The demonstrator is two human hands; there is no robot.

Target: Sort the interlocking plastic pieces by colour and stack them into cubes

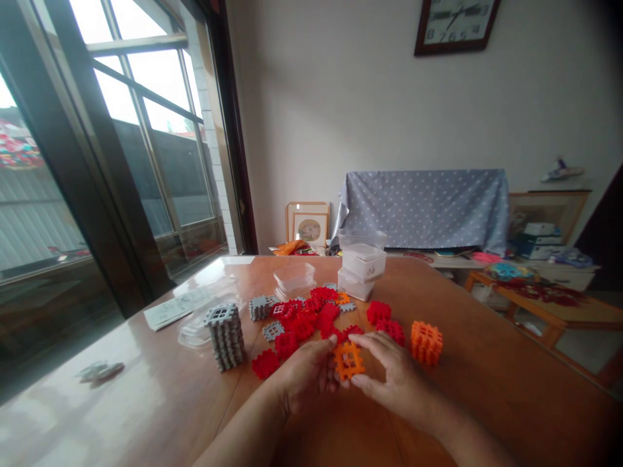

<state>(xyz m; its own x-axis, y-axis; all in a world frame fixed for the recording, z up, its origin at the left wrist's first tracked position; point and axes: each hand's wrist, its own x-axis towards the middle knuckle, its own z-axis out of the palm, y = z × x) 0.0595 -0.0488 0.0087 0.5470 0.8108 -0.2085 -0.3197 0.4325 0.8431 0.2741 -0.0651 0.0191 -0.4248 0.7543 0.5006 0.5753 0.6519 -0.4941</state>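
Above the near part of the table, an orange square interlocking building tile (349, 361) with a window-like grid is gripped between my two hands. My left hand (311, 371) pinches its left side, with the fingers curled beneath. On its right edge, the thumb and fingers of my right hand (396, 371) close around it. Just beyond lies a loose pile of red tiles (302, 324) with a few grey ones (273, 332) among them. A stack of orange tiles (426, 344) stands to the right of my right hand, and small red stacks (378, 312) sit behind it.
A tall stack of grey tiles (224, 337) stands left of the pile. Further left are several flat grey pieces (100, 371), clear plastic lids (195, 331) and a paper sheet (168, 313). Clear containers (294, 279) and stacked plastic boxes (361, 266) stand at the back.
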